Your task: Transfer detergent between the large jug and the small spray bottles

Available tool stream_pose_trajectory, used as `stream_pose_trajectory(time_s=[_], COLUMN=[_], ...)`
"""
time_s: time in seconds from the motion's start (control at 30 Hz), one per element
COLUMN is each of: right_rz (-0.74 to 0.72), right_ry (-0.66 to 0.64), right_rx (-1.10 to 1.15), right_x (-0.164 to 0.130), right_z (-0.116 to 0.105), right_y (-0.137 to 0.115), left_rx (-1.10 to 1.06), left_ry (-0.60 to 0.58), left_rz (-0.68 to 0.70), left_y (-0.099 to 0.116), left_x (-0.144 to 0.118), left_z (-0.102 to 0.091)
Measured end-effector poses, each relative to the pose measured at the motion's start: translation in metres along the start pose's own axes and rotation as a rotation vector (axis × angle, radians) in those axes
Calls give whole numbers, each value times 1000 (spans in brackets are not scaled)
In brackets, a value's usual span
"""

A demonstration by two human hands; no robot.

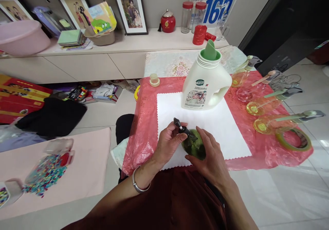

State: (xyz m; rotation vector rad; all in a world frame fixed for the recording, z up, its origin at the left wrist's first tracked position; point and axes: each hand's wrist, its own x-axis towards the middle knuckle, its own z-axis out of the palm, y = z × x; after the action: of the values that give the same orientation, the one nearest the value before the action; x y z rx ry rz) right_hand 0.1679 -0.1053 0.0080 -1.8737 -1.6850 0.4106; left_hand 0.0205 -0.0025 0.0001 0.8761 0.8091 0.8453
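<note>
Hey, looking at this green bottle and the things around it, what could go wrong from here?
The green bottle is tilted between the left hand and right hand; if the black pump isn't tight, which I can't tell, it might leak.
The white jug stands uncapped, its green spout exposed, so a knock could spill any contents.
The nearest yellow pump bottle, near the table's right side, might get bumped over.

Right fingers (205, 141) are hiding part of the green bottle (196, 150), left fingers (180, 139) part of the black pump (183, 130), the left edge is cutting off the pink basin (22, 38), and tiny print on the jug (199, 74) is defying reading.
</note>
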Motion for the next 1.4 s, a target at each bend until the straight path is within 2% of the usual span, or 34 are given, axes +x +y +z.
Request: stream_pose_trajectory(time_s=[0.13,0.3,0.47,0.57,0.8,1.0,1.1,1.2,1.3,1.4], right_rz=[29,24,0,7,35,32,55,100,145,154], right_ry=[-13,9,19,18,26,10,-8,-33,-47,-28], right_rx=[27,40,36,45,61,82,136,235,330,348], right_x=[1,3,3,2,1,0,-1,-1,-1,1], right_z=[1,1,2,3,5,7,7,5,4,4], right_y=[-1,-1,-3,-3,-1,-2,-2,-1,-1,0], left_rx=[-68,-85,-59,-70,-80,-10,13,17,17,38], left_ry=[-10,-92,21,40,-80,73,90,58,-28,-82], left_rz=[43,65,60,20,44,46,22,29,45,61], left_y=[2,1,0,2,10,10,13,18,22,25], left_x=[1,-1,0,2,-2,-1,1,1,0,-2], left_z=[0,1,1,0,0,2,0,-2,-2,0])
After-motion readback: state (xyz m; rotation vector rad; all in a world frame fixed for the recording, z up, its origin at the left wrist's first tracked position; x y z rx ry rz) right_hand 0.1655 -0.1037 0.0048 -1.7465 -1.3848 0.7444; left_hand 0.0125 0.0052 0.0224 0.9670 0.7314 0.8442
